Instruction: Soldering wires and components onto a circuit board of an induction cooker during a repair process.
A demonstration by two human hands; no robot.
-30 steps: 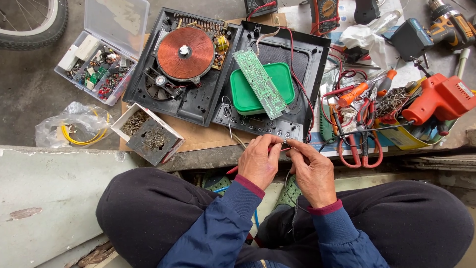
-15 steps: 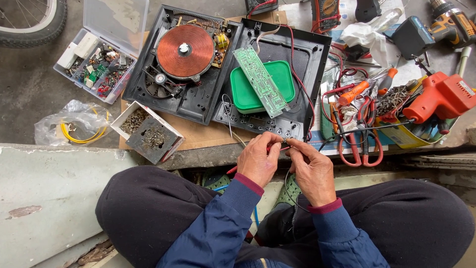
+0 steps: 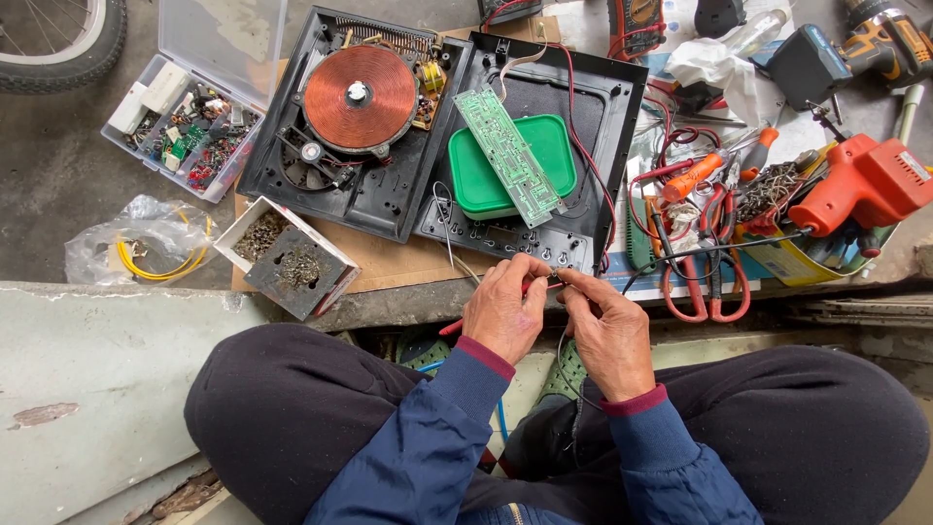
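Both hands — left hand (image 3: 502, 313), right hand (image 3: 610, 331) — grip pinched shut on one red wire (image 3: 537, 285); one green box (image 3: 513, 167), one clear parts case (image 3: 194, 107) behind.

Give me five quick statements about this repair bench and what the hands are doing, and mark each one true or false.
1. Both hands, left hand and right hand, meet over a thin red wire. True.
2. The green circuit board lies on a blue lid. False: it lies on a green lid.
3. The copper coil sits in the opened black casing. True.
4. The red-handled scissors are in the right hand. False: they lie on the bench.
5. The clear parts box is shut. False: its lid stands open.
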